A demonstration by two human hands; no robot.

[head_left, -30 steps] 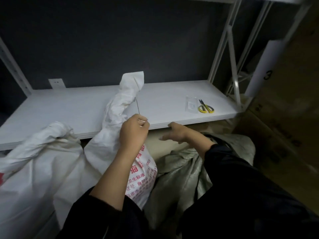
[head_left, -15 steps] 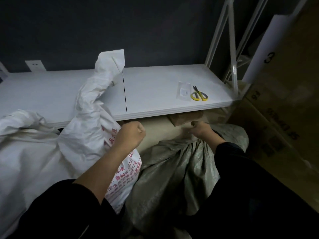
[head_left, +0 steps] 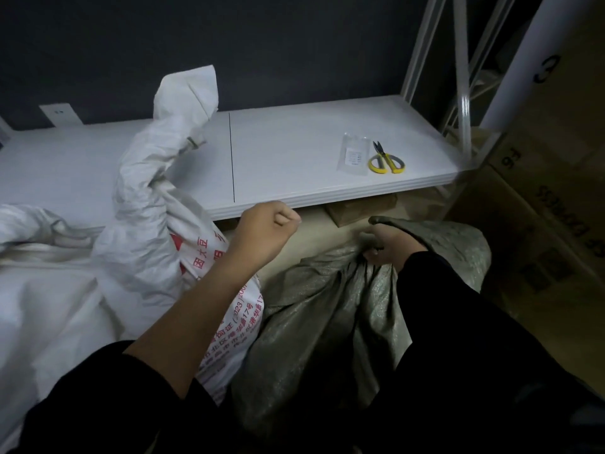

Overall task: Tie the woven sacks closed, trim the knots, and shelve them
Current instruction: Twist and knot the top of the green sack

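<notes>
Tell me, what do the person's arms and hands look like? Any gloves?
No gloves: the left hand and right hand are bare, with no rings or watch showing. Both sleeves are black. The left sleeve ends near the elbow; the right sleeve reaches the wrist.

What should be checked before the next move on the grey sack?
1. Right hand grips grey sack at its mouth: ok.
2. Grey sack tied: not ok, no tie shows.
3. Left hand holding a tie: cannot tell, fist closed.
4. Scissors on the shelf: ok, beside a clear packet.
5. White sack tied: ok, a band shows at its neck.
</notes>
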